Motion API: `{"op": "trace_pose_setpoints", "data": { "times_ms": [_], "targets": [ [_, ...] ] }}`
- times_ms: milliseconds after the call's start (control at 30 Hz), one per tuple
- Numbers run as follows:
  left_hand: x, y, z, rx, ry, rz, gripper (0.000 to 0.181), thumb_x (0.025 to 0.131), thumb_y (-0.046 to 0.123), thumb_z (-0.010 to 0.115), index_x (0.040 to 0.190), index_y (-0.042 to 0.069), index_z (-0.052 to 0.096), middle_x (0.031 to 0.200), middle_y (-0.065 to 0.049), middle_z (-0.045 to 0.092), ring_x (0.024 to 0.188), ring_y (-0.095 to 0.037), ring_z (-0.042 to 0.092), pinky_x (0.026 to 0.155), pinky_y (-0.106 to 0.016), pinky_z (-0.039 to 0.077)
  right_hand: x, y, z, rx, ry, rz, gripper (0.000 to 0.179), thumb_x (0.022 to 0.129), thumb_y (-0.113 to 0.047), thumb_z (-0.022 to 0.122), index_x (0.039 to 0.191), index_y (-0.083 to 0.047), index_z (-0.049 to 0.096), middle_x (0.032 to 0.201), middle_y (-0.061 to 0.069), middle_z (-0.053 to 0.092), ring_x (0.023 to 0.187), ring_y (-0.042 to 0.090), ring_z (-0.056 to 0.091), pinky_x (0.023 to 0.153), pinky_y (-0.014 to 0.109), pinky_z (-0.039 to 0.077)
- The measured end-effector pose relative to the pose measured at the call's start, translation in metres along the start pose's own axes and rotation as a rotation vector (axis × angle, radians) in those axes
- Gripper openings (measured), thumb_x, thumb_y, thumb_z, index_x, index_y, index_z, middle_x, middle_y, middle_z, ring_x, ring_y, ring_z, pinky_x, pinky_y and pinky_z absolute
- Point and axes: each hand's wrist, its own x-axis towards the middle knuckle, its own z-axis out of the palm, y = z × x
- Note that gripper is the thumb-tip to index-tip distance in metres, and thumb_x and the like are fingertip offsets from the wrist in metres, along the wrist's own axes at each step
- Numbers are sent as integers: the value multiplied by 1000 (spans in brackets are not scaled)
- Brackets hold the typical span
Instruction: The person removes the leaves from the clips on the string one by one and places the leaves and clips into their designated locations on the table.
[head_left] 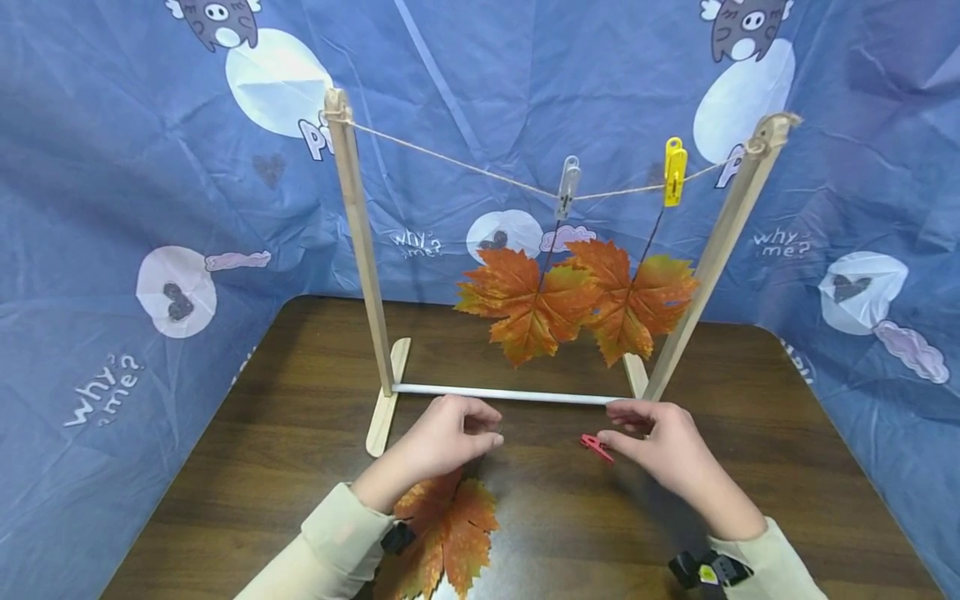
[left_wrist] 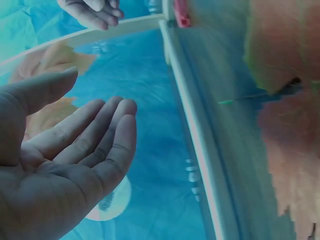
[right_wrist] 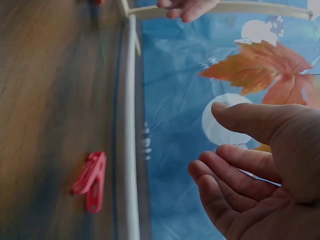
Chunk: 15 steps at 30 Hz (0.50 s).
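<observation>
My left hand (head_left: 447, 440) hovers over the table with loosely bent fingers and nothing in them. Below its wrist lies an orange maple leaf (head_left: 450, 533), partly covered by the forearm. My right hand (head_left: 660, 437) is likewise empty, thumb and fingers apart. Close by its thumb, a red clothespin (head_left: 596, 448) lies on the table; the right wrist view shows the red clothespin (right_wrist: 91, 181) below the hand. Two more maple leaves hang from the string: one (head_left: 528, 302) under a grey clothespin (head_left: 567, 187), the other (head_left: 633, 300) under a yellow clothespin (head_left: 675, 172).
A wooden stand rises at the table's back, with a left post (head_left: 360, 242), a right post (head_left: 723, 250) and a white crossbar (head_left: 517, 394) low between them. The string (head_left: 450, 162) sags between the post tops. Blue printed cloth (head_left: 420, 75) surrounds the brown table (head_left: 277, 433).
</observation>
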Motion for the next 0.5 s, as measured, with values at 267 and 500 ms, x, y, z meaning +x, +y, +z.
{"op": "trace_pose_setpoints", "data": {
  "times_ms": [267, 500],
  "targets": [
    [-2, 21, -8, -111, 103, -15, 18, 88, 4, 76, 104, -2, 75, 92, -3, 73, 82, -13, 67, 76, -29, 55, -1, -22, -9, 20, 11, -40, 38, 84, -20, 87, 116, -4, 74, 107, 4, 74, 94, 25, 71, 82, 43, 56],
    [-2, 35, -15, -143, 166, -8, 17, 87, 0, 75, 104, -3, 75, 93, -8, 74, 81, -15, 69, 75, -31, 57, 1, -39, -16, 22, 17, -62, 39, 84, -21, 87, 119, -9, 74, 110, -1, 74, 96, 16, 70, 85, 43, 56]
  ]
}}
